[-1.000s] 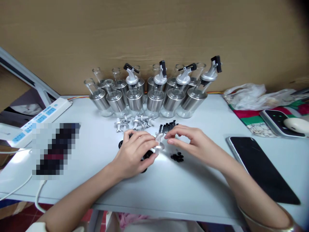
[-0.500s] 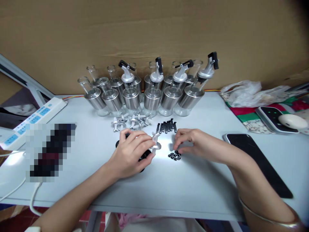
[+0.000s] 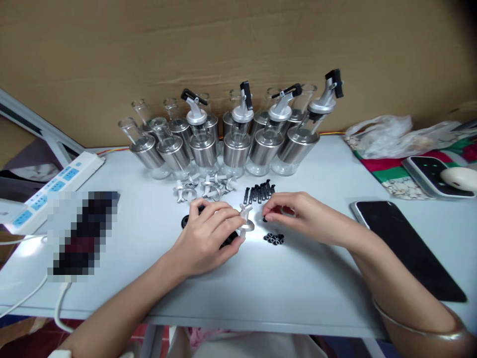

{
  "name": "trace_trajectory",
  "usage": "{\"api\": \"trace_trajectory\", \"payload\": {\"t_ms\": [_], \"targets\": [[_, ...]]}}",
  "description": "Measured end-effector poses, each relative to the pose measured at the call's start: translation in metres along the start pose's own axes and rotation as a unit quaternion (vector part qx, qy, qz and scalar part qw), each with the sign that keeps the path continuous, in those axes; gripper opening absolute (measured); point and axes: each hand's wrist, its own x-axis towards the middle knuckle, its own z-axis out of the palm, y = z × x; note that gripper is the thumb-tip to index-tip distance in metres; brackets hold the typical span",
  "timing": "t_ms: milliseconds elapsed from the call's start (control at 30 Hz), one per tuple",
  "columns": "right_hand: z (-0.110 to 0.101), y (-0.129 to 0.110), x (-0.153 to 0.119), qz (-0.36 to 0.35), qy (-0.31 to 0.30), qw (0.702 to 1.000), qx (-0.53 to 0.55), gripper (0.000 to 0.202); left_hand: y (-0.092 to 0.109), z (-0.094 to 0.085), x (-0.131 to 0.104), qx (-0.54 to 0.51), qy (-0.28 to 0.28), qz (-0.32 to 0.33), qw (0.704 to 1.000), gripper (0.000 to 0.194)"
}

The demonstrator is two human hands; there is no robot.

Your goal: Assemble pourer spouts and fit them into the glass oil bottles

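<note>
Worktop (image 3: 298,288) is shown with no visible front lip, so any small part let go could be lost over the edge. Bottles (image 3: 236,151) are packed in two rows at the back, four topped with fitted spouts (image 3: 243,114); if one were knocked by a forward reach, its neighbours could be toppled too. Dark slab (image 3: 410,248), phone-like, is laid near the right forearm and could be nudged by it. Hands are held apart. Left hand (image 3: 208,236) is draped over black round parts (image 3: 185,222) while silver spout (image 3: 246,225) is pinched at its thumb and fingers; with that hand doing both, the spout could be dropped or the parts scattered by a palm shift. Right hand (image 3: 288,214) is curled, thumb and fingertip brought together on something tiny. Loose spouts (image 3: 213,189) are heaped just beyond the left hand; could be shoved by the knuckles. Black levers (image 3: 257,193) are laid close to the right fingers; could be swept askew. Black collars (image 3: 275,239) are clustered nearer the wearer; could be rolled by a brushing wrist. Black piece (image 3: 265,218) nipped in the right fingertips is mostly hidden; could be flicked away by too hard a squeeze.
</note>
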Motion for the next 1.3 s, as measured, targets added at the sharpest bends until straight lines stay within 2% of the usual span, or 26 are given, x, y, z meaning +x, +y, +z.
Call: {"api": "trace_trajectory", "payload": {"t_ms": [100,233,400,533,767,967,1200,1300], "targets": [[0.002,-0.009,0.0,0.009,0.047,0.991,0.126,0.022,0.001,0.0,0.001,-0.009,-0.003,0.005,1.0,0.012],[0.01,-0.014,0.002,-0.004,0.088,0.944,0.318,0.02,0.002,0.0,0.001,-0.012,-0.006,0.012,1.0,0.011],[0.021,-0.011,0.008,0.035,0.099,0.895,0.433,0.027,0.003,0.001,-0.001,-0.015,-0.001,0.017,1.0,0.012],[0.023,-0.014,0.01,0.083,0.085,0.876,0.468,0.03,0.004,0.002,-0.001,-0.017,-0.008,0.022,1.0,0.013],[0.026,-0.023,0.008,0.103,0.063,0.844,0.523,0.036,0.003,0.002,-0.001,-0.02,-0.014,0.018,1.0,0.013],[0.03,-0.023,0.008,0.101,0.063,0.843,0.524,0.042,0.004,0.002,-0.002,-0.028,-0.034,0.021,0.999,0.014],[0.03,-0.026,0.008,0.098,0.068,0.847,0.518,0.042,0.006,0.001,-0.001,-0.028,-0.027,0.027,0.999,0.015],[0.03,-0.025,0.007,0.093,0.066,0.839,0.532,0.039,0.006,0.0,-0.001,-0.028,-0.02,0.02,0.999,0.015]]}}
